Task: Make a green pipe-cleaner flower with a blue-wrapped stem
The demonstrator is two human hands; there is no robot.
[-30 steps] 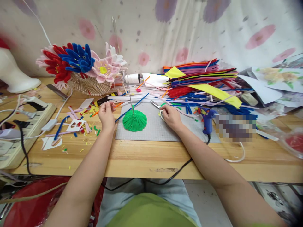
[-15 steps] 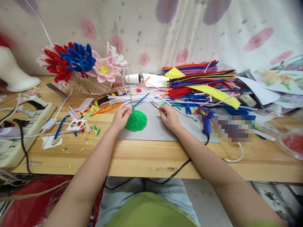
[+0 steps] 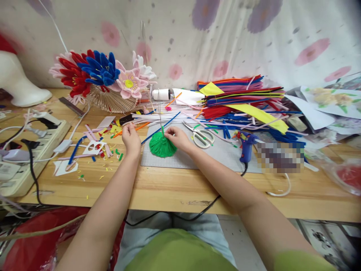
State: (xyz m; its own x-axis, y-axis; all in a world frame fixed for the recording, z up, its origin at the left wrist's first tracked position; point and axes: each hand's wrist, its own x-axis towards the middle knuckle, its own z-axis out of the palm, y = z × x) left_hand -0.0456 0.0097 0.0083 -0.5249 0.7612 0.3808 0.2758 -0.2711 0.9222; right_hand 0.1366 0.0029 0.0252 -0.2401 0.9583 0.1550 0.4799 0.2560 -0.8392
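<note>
A green dome-shaped piece of looped chenille stems (image 3: pixel 162 146) sits on the grey cutting mat (image 3: pixel 217 160), thin wires rising from its top. My right hand (image 3: pixel 178 138) is closed at the top of this piece, thumb and fingers pinching it where the wires come out. To the left, my left hand (image 3: pixel 131 140) is raised a little with its fingers curled together; whatever may be in them is hidden. A pair of scissors (image 3: pixel 202 140) with pale handles lies on the mat, to the right of my right hand. One blue chenille stem (image 3: pixel 169 121) slants behind the green piece.
A blue glue gun (image 3: pixel 246 147) rests at the mat's right. Bundles of coloured chenille stems (image 3: pixel 242 94) lie behind. At back left stands a fan with fuzzy flowers (image 3: pixel 113 101). Scraps and a power strip (image 3: pixel 39 158) occupy the left side.
My right hand has let go of the scissors, leaving them on the mat, and moved left to the green piece. My left hand has released that piece and drawn away to the left.
</note>
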